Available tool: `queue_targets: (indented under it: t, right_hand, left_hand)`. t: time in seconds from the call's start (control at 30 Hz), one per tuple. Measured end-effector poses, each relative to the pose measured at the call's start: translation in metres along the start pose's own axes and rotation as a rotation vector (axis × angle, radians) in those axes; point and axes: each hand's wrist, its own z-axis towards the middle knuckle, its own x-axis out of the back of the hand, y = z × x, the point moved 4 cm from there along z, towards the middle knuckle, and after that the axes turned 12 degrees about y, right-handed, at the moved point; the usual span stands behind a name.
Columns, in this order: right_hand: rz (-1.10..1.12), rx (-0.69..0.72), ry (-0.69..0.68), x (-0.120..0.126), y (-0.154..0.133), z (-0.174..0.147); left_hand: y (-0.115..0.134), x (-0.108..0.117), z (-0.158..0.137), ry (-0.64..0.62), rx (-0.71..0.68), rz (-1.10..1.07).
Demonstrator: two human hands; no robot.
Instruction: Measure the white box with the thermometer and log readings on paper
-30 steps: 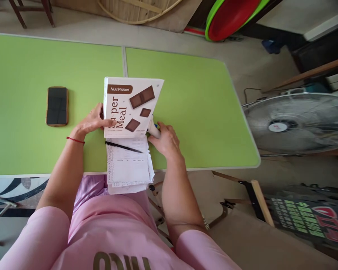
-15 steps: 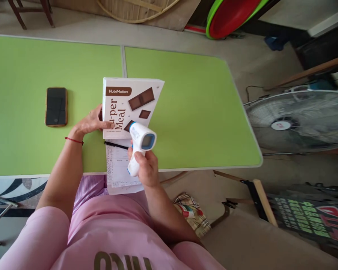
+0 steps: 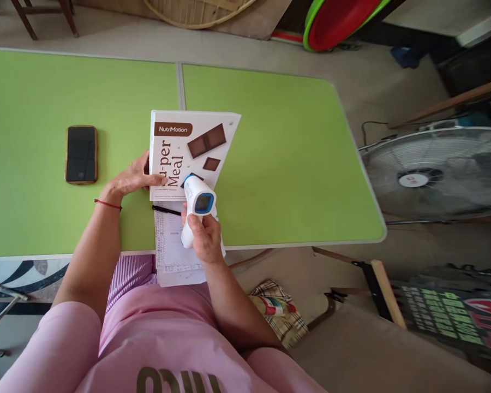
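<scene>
Right now, the white and blue thermometer [image 3: 193,191] is up in the right hand [image 3: 207,237], in front of the low part of the box. The fingers of that hand wrap around the handle, with the thumb on the near side. Its nose points away from the person and a bit to the left, at the box. The small screen faces back to the person. The long way of its top part runs from the screen to the nose, and the handle hangs down from it, tipping a little left.

So the thermometer is already picked up and aimed, and the box [image 3: 213,131] is already held. The screen looks dark and I can't read a number on it, so I can't tell if a reading is done or left to do.

The left hand [image 3: 136,177] pinches the box by its left edge, thumb on the front and fingers behind. The box has its front turned to the person. Nearer the person, a black pen [image 3: 166,210] lies on a pile of papers [image 3: 169,254], which pokes past the edge of the green tabletop [image 3: 286,164]. Farther left lies a phone [image 3: 81,154], well apart from the box.
</scene>
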Motion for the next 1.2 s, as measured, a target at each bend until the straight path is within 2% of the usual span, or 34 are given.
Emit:
queue_targets:
  t: [0.1,0.43,0.83,1.2]
  right_hand:
    - [0.01,-0.003,-0.001,0.0,0.001,0.001]
    - [-0.01,0.009,-0.002,0.0,0.002,0.002]
    - [0.042,0.013,-0.036,-0.005,0.0,0.003]
    - [-0.036,0.068,-0.029,-0.004,-0.009,0.002]
  left_hand:
    - [-0.002,0.0,-0.001,-0.033,0.087,-0.04]
    - [0.01,-0.006,-0.001,-0.06,0.017,-0.067]
    - [0.013,-0.006,-0.001,-0.067,0.029,-0.019]
    - [0.014,-0.008,0.0,-0.079,0.007,-0.053]
